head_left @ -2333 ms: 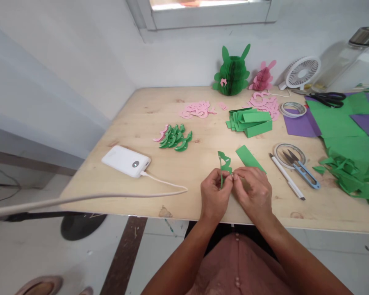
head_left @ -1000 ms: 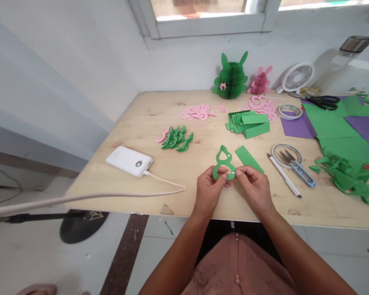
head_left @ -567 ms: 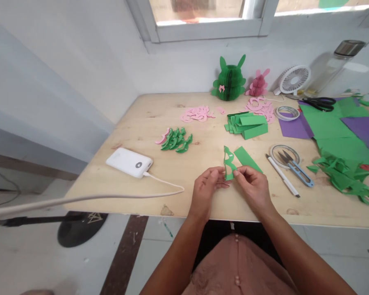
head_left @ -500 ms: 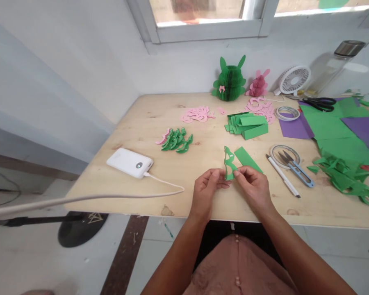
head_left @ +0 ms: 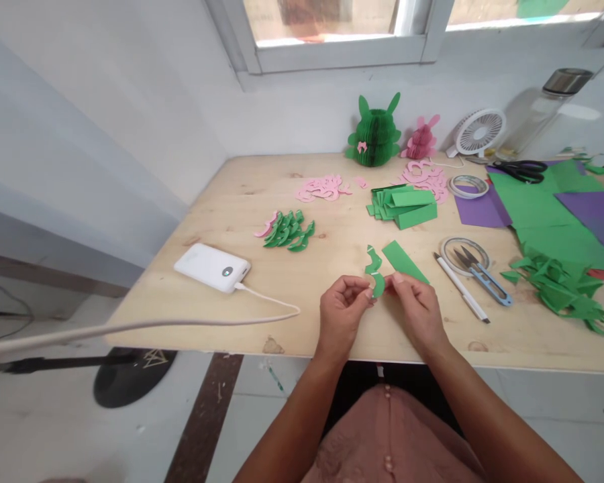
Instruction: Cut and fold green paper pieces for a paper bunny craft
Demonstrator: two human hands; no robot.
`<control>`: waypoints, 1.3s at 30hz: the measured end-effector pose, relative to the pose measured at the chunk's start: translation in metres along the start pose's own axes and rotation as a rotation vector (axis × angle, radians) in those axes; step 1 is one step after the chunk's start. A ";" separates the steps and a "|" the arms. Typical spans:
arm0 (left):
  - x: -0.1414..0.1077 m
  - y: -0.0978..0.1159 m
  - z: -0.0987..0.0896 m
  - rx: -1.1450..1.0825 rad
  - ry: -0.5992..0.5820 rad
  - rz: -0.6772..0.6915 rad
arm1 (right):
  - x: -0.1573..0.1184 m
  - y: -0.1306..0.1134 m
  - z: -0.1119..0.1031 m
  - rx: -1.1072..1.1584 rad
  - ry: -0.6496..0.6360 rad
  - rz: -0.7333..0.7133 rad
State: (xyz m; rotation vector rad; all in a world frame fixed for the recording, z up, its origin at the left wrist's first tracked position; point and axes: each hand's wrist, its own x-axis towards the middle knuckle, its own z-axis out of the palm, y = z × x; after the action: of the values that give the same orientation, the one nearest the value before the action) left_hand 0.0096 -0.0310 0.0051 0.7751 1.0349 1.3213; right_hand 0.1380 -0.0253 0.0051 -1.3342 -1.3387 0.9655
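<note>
A curved green paper cutout (head_left: 377, 284) stands between my two hands near the table's front edge. My left hand (head_left: 343, 310) pinches its lower end. My right hand (head_left: 417, 307) is closed at its right side, fingertips together; whether they grip the cutout is hard to tell. Just behind my right hand lies a flat green paper strip (head_left: 401, 259). Folded green strips (head_left: 407, 206) are stacked farther back. To the left sits a pile of curved green cutouts (head_left: 288, 229) with a pink one at its edge.
A white power bank (head_left: 211, 267) with a cable is at the left. On the right are a white pen (head_left: 462, 290), blue snips (head_left: 489, 282), tape rolls (head_left: 468, 186), green scraps (head_left: 564, 288) and black scissors (head_left: 521, 170). Paper figures (head_left: 375, 137) and a fan (head_left: 480, 133) stand behind.
The green cutout has turned between my hands and now shows its curved outer side to the right. My left fingers have shifted on it, and my right fingertips have moved slightly.
</note>
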 end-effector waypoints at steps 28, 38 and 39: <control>0.021 0.017 0.009 -0.182 -0.047 -0.165 | -0.002 -0.003 0.004 -0.116 -0.075 -0.110; 0.023 0.016 0.012 -0.226 -0.037 -0.170 | -0.002 -0.002 0.004 -0.130 -0.090 -0.116; 0.023 0.016 0.012 -0.226 -0.032 -0.168 | -0.002 -0.002 0.004 -0.128 -0.099 -0.115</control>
State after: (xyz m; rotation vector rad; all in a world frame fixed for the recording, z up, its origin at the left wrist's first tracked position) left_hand 0.0132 -0.0048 0.0203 0.5264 0.8871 1.2511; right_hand 0.1333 -0.0273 0.0057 -1.3036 -1.5580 0.8896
